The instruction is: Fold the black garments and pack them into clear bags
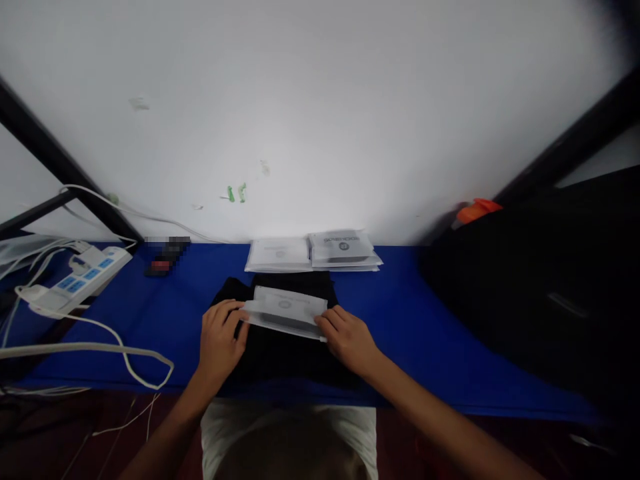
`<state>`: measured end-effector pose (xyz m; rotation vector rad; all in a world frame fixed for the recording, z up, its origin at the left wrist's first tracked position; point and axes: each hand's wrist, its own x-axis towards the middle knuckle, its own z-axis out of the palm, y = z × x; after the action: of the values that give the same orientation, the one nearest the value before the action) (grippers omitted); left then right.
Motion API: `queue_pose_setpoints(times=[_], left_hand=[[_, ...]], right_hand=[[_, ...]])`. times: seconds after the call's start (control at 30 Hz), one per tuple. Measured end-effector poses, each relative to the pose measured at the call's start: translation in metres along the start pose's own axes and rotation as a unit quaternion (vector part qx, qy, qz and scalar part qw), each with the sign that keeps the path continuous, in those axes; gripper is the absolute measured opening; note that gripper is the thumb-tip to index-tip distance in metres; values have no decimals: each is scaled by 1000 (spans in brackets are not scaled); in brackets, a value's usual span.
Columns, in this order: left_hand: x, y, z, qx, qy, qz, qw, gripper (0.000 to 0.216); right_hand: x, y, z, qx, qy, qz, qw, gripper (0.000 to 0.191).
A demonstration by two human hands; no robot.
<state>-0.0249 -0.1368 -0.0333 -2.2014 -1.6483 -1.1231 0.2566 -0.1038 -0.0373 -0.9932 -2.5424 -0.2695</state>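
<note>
A translucent plastic bag [285,308] with a round grey logo lies across a folded black garment [280,357] on the blue table [415,320]. My left hand [220,340] grips the bag's left end, fingers curled round it. My right hand [346,339] pinches the bag's right end. Both hands rest on the black garment near the table's front edge.
Two stacks of similar flat plastic bags [313,252] lie against the white wall behind. A white power strip [83,277] with cables sits at the left, next to a small dark object [163,261]. A large black mass [540,293] with an orange piece [477,210] fills the right.
</note>
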Motion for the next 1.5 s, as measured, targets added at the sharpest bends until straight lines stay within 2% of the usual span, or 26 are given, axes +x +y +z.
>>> queue_pose_setpoints(times=[0.17, 0.3, 0.37, 0.47, 0.57, 0.7, 0.8, 0.9, 1.0, 1.1, 1.23, 1.3, 1.37, 1.43, 1.5], left_hand=[[6, 53, 8, -102, 2, 118, 988, 17], [12, 79, 13, -156, 60, 160, 973, 16], [16, 78, 13, -157, 86, 164, 970, 16], [19, 62, 13, -151, 92, 168, 970, 14], [19, 33, 10, -122, 72, 148, 979, 12], [12, -12, -1, -45, 49, 91, 994, 9], [3, -27, -9, -40, 25, 69, 996, 9], [-4, -20, -12, -96, -31, 75, 992, 6], [-5, -4, -10, -150, -75, 91, 982, 18], [-1, 6, -7, -186, -92, 120, 971, 8], [6, 17, -1, -197, -64, 119, 971, 5], [9, 25, 2, -185, -35, 111, 976, 6], [12, 33, 6, -169, -13, 108, 980, 6], [15, 42, 10, -163, 2, 107, 981, 7], [18, 49, 13, -166, 14, 103, 981, 7]], right_hand=[[11, -16, -9, 61, 54, -8, 997, 28], [20, -24, -16, 58, 79, -46, 994, 27], [20, -23, -16, 55, 97, -63, 992, 30], [16, -17, -11, 59, 119, -72, 988, 34], [8, -7, -8, 70, 142, -60, 986, 39], [-3, 7, -14, 86, 188, -9, 978, 41], [-8, 10, -17, 118, 203, 13, 972, 38], [-11, 8, -16, 158, 204, 14, 966, 36], [-13, 8, -12, 184, 196, -8, 963, 37], [-14, 13, -11, 205, 177, -22, 962, 39], [-13, 19, -15, 213, 155, -8, 965, 43], [-12, 15, -21, 199, 195, 27, 960, 43], [-9, 4, -29, 194, 268, 46, 943, 40], [-5, -11, -36, 204, 296, 5, 933, 36], [1, -27, -39, 196, 242, -68, 948, 33]])
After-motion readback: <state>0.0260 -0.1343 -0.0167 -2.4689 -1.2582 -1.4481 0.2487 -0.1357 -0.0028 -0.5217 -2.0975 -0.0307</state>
